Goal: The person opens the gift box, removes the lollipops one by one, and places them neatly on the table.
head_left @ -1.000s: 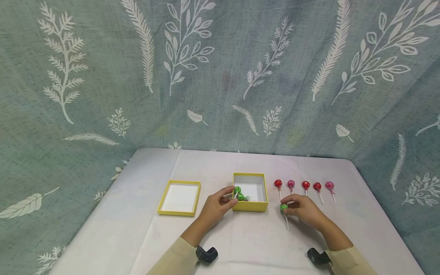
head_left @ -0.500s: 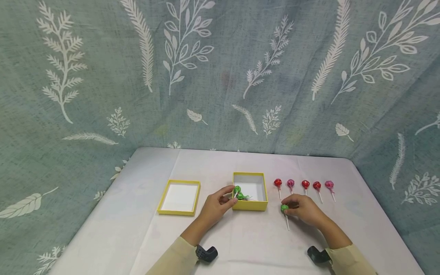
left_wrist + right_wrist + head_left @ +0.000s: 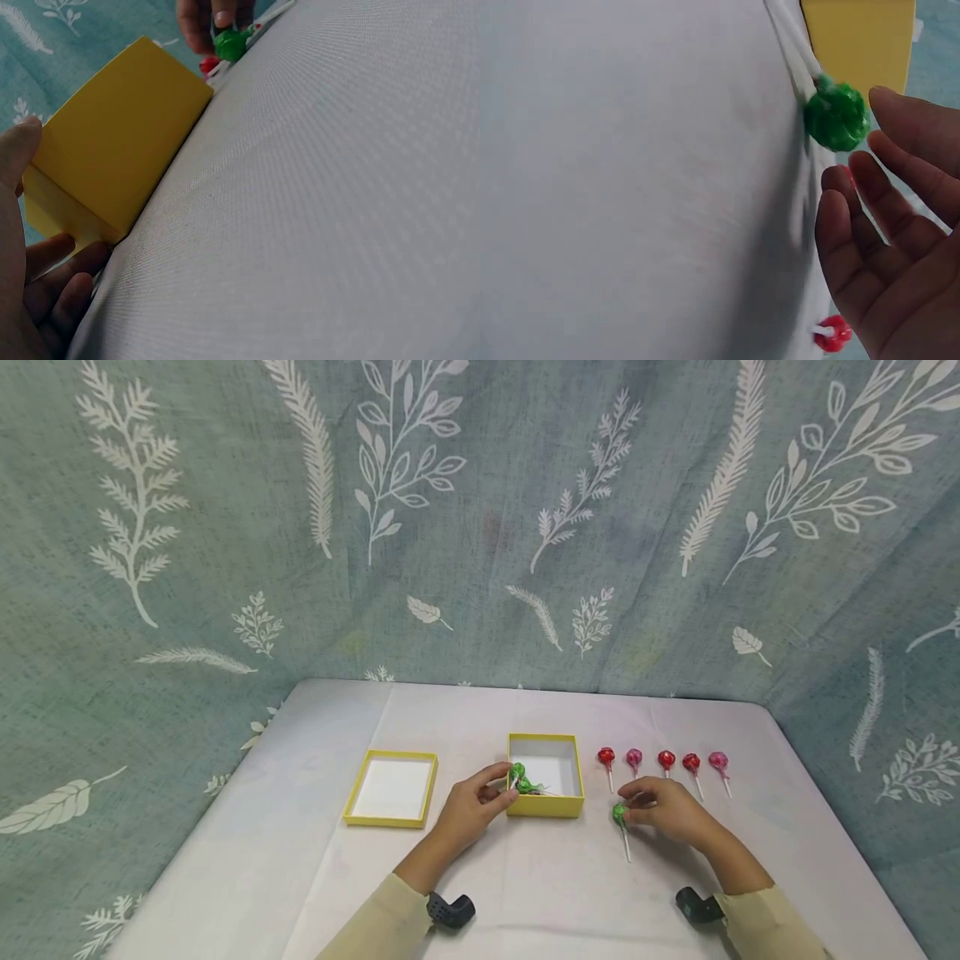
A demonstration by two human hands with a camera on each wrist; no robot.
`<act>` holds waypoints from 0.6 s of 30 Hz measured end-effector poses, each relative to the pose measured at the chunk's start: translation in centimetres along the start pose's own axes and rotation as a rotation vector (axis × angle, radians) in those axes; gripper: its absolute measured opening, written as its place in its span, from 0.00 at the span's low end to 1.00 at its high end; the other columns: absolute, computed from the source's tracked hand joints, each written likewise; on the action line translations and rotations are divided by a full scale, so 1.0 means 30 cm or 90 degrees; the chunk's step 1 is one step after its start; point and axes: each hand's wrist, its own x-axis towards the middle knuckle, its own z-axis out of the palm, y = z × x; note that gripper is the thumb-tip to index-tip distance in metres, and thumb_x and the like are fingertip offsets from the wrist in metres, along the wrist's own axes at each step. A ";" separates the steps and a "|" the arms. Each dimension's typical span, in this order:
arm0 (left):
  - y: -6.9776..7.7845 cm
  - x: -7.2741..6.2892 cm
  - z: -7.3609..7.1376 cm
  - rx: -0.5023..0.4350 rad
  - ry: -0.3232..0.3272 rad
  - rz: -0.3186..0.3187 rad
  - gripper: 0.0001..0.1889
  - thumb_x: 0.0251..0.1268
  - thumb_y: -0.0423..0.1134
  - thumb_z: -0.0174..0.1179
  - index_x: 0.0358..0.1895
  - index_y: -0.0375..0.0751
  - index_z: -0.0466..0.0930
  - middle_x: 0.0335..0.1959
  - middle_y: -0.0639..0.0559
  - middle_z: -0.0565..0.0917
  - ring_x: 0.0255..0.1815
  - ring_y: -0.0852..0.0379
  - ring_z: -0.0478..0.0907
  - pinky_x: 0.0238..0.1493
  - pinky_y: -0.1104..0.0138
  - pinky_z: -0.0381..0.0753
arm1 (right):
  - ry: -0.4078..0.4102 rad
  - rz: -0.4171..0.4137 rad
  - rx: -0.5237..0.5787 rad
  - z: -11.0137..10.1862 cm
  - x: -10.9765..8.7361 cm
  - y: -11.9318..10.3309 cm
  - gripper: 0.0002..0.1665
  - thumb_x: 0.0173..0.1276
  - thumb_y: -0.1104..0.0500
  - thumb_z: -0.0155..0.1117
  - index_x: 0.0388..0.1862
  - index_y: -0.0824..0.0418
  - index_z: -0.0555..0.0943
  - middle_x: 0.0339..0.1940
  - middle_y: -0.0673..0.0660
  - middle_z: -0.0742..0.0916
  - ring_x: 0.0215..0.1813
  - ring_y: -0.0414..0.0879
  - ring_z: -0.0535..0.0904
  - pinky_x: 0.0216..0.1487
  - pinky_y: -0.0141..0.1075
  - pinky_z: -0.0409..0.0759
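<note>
My left hand (image 3: pixel 468 810) holds the yellow box (image 3: pixel 546 807) at its left side, fingers curled about the near left corner. In the left wrist view, the box (image 3: pixel 124 127) shows its plain yellow walls beside that hand (image 3: pixel 37 262). Green-wrapped lollipops (image 3: pixel 523 782) lie inside the box, partly hidden by its front wall. Right of the box, a green lollipop (image 3: pixel 618 813) lies on the table, its stick pointing toward me. My right hand (image 3: pixel 667 810) is beside its head; in the right wrist view the relaxed fingers stand slightly apart from the green lollipop (image 3: pixel 838 116).
A yellow-rimmed box lid (image 3: pixel 390 789) lies inside-up at left. Behind my right hand runs a row of several lollipops, among them a red one (image 3: pixel 606 757) and a pink one (image 3: pixel 718 762). A leaf-patterned cloth (image 3: pixel 480 527) hangs behind the white table (image 3: pixel 465 706).
My right hand's fingers have loosened from the green lollipop and shifted slightly right, leaving it on the table. My left hand stays on the box.
</note>
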 end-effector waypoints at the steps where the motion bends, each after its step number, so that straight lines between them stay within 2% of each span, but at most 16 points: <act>1: 0.001 0.001 0.000 0.000 0.000 0.002 0.28 0.62 0.59 0.63 0.64 0.55 0.76 0.54 0.52 0.82 0.38 0.62 0.81 0.34 0.67 0.80 | 0.001 -0.003 -0.002 -0.006 0.002 -0.003 0.20 0.56 0.62 0.76 0.48 0.60 0.84 0.43 0.52 0.85 0.48 0.50 0.80 0.49 0.47 0.80; 8: -0.006 0.000 0.002 -0.005 0.000 0.002 0.28 0.62 0.59 0.63 0.64 0.56 0.76 0.56 0.52 0.81 0.39 0.62 0.81 0.35 0.67 0.80 | -0.018 -0.021 -0.001 -0.028 0.025 -0.047 0.19 0.58 0.61 0.74 0.50 0.59 0.84 0.45 0.53 0.85 0.47 0.48 0.80 0.45 0.44 0.81; 14: -0.007 -0.003 0.002 -0.006 0.003 0.002 0.28 0.62 0.59 0.63 0.65 0.56 0.75 0.57 0.51 0.81 0.40 0.62 0.81 0.36 0.67 0.80 | -0.034 -0.033 0.005 -0.022 0.047 -0.106 0.18 0.61 0.62 0.72 0.51 0.60 0.84 0.46 0.55 0.85 0.47 0.48 0.80 0.46 0.45 0.81; 18: -0.011 0.002 0.005 -0.006 0.002 0.004 0.28 0.62 0.59 0.63 0.65 0.56 0.75 0.57 0.51 0.81 0.40 0.62 0.82 0.36 0.67 0.80 | -0.037 -0.062 -0.013 -0.021 0.063 -0.145 0.17 0.62 0.63 0.71 0.50 0.61 0.84 0.46 0.56 0.85 0.47 0.48 0.80 0.46 0.44 0.81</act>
